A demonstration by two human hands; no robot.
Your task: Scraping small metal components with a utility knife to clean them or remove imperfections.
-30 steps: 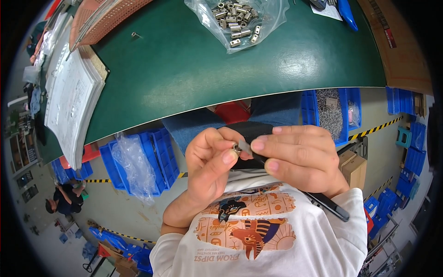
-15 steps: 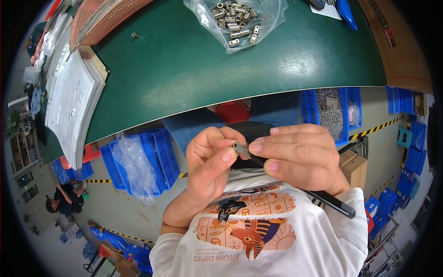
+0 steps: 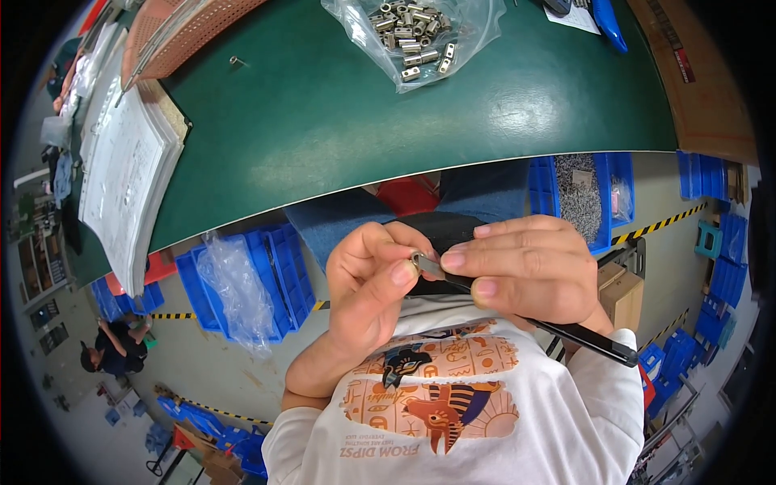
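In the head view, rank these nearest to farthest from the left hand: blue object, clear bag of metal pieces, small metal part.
1. Small metal part: held in the left hand.
2. Clear bag of metal pieces: ahead, on the green table.
3. Blue object: upper right of the picture.

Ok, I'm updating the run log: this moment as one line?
Left hand: pinching metal piece | right hand: gripping black-handled tool, tip near metal piece | green table: plastic bag of metal parts
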